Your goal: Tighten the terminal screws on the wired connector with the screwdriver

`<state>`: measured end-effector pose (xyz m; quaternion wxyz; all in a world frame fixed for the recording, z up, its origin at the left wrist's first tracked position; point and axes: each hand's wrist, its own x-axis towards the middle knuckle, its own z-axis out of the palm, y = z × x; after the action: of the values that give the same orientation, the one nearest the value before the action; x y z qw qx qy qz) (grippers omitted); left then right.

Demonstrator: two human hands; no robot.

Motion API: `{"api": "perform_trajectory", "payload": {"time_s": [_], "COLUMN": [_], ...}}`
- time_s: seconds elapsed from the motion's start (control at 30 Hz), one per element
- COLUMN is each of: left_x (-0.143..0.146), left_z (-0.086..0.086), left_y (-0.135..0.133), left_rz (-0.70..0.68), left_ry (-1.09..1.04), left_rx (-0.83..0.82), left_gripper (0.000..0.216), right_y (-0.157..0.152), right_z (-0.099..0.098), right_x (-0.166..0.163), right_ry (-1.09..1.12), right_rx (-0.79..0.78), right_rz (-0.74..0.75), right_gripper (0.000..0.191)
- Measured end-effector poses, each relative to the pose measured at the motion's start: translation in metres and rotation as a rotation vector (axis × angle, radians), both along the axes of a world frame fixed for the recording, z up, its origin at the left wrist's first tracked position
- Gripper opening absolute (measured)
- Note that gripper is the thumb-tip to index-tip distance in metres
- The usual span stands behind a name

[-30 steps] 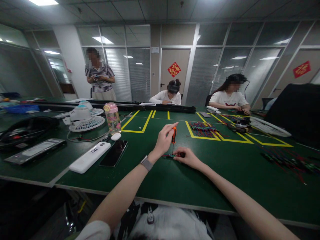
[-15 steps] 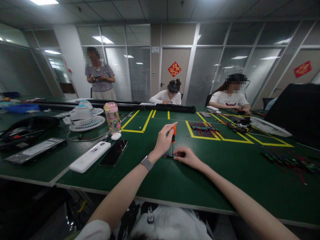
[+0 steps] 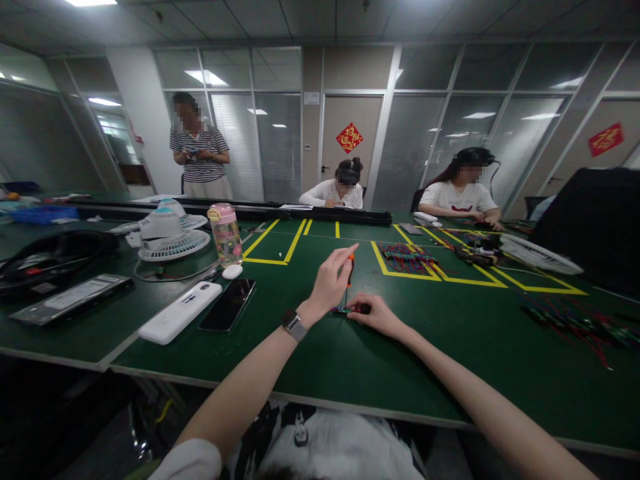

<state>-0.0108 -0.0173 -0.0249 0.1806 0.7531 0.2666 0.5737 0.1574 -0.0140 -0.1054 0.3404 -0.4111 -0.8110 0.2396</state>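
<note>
A left hand (image 3: 327,283) holds an orange-and-black screwdriver (image 3: 351,272) upright, its long fingers and thumb closed about the handle. The shaft points down to a small wired board (image 3: 341,311) lying on the near middle of a green tabletop (image 3: 320,370). The right hand (image 3: 380,316) has its fingers pinched together on the board's right end. To the left lie a black phone (image 3: 229,305) and a white case (image 3: 181,313); farther right, a bundle of red and blue wires (image 3: 407,259).
</note>
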Motion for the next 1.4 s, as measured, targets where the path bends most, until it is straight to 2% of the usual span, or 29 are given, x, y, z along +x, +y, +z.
{"api": "perform_trajectory", "payload": {"time_s": [0.13, 0.2, 0.33, 0.4, 0.5, 0.6, 0.67, 0.83, 1.0, 1.07, 1.17, 1.27, 1.4], "left_x": [0.001, -0.001, -0.006, -0.007, -0.004, 0.0, 0.001, -0.002, -0.012, -0.017, -0.022, -0.023, -0.02], "left_z": [0.0, 0.0, 0.0, 0.0, -0.001, -0.003, -0.003, -0.001, 0.005, 0.007, 0.009, 0.01, 0.011], "left_y": [0.01, 0.014, 0.012, 0.008, 0.004, 0.005, 0.006, 0.004, 0.003, 0.005, 0.007, 0.007, 0.005], "left_rz": [-0.225, -0.181, 0.086, 0.152, 0.09, -0.011, -0.03, 0.14, 0.311, 0.3, 0.311, 0.33, 0.334], "left_ry": [-0.199, -0.202, -0.098, -0.008, 0.055, 0.027, -0.001, 0.047, 0.4, 0.521, 0.621, 0.635, 0.632], "left_rx": [-0.291, -0.287, -0.078, 0.02, 0.093, 0.048, 0.003, 0.056, 0.336, 0.496, 0.647, 0.695, 0.677], "left_gripper": [0.036, 0.03, 0.022, 0.025, 0.034, 0.034, 0.03, 0.024, 0.037, 0.038, 0.039, 0.039, 0.037], "right_y": [0.0, 0.0, 0.001, 0.001, 0.001, 0.0, 0.0, 0.0, 0.0, 0.0, 0.001, 0.001, 0.002], "right_z": [0.001, 0.0, -0.001, -0.001, 0.0, 0.0, 0.0, 0.0, 0.0, -0.001, -0.002, -0.002, -0.003], "right_x": [0.0, 0.0, 0.001, 0.001, 0.001, 0.0, 0.0, 0.0, 0.0, 0.0, 0.0, 0.0, 0.0], "right_ry": [-0.009, -0.013, -0.012, -0.011, -0.014, -0.011, -0.004, 0.0, 0.006, 0.014, 0.021, 0.027, 0.023], "right_rx": [-0.011, -0.014, -0.008, -0.005, 0.0, 0.0, -0.002, -0.008, 0.0, -0.005, -0.008, -0.008, -0.005], "right_rz": [0.002, 0.003, 0.006, 0.007, 0.007, 0.009, 0.009, 0.004, 0.009, 0.011, 0.008, 0.009, 0.009], "right_gripper": [0.019, 0.019, 0.018, 0.018, 0.019, 0.02, 0.02, 0.019, 0.02, 0.019, 0.018, 0.018, 0.018]}}
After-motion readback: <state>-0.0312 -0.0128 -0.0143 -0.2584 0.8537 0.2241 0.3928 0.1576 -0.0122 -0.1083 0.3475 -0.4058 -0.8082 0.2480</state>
